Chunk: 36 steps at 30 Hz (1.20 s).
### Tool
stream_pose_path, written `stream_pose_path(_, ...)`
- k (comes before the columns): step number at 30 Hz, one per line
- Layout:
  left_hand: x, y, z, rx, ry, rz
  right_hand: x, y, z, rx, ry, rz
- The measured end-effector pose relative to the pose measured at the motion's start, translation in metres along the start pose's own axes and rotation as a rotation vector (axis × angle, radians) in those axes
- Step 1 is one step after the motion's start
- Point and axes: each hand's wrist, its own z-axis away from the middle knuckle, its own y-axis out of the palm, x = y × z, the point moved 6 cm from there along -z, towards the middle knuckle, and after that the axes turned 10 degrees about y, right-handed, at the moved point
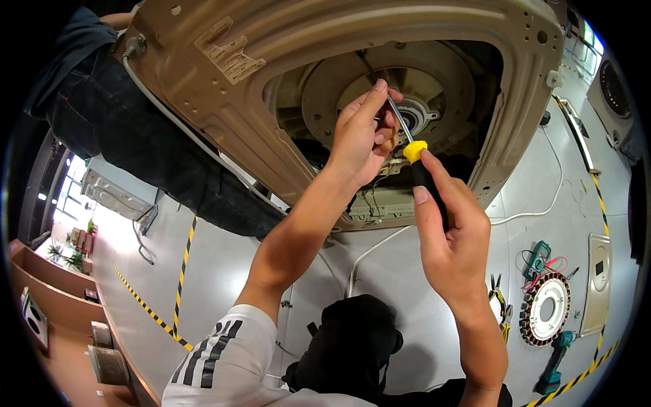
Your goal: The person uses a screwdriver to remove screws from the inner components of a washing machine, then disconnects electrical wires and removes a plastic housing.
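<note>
R hand [451,234], 3–4 o'clock, grips screwdriver [415,151] handle, 2 o'clock; L hand [361,139], 1 o'clock, pinches its shaft. Step: prob. screwdriver work inside machine cabinet [407,19], 12 o'clock; tip contact unclear. Next move needs steady alignment.

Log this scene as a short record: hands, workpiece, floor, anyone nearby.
Right hand: grips the screwdriver by its black-and-yellow handle
Left hand: fingertips at the screwdriver's shaft; whether they grip it is unclear
Workpiece: tan housing with a round hub inside
Floor, right: multimeter, stator-like ring, cordless drill, tan panel
Nearby: another person's dark-trousered leg, at left
</note>
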Motion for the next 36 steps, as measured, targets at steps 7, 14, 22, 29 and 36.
stream_pose_path(7,-0.007,0.007,0.002,-0.020,-0.014,-0.034,0.002,0.002,0.002,-0.007,-0.015,0.001)
stream_pose_path(14,-0.010,0.006,-0.001,-0.029,-0.009,-0.028,0.026,0.006,0.002,-0.007,-0.143,0.288)
stream_pose_path(22,-0.005,0.018,-0.009,-0.052,-0.002,0.137,0.016,0.002,0.010,0.152,0.598,-0.800)
stream_pose_path(29,0.006,0.015,-0.012,-0.002,0.026,0.303,0.028,0.000,0.000,0.071,0.741,-0.280)
stream_pose_path(36,-0.007,0.012,-0.011,0.091,0.014,0.255,0.063,0.017,-0.012,0.114,-0.041,0.871)
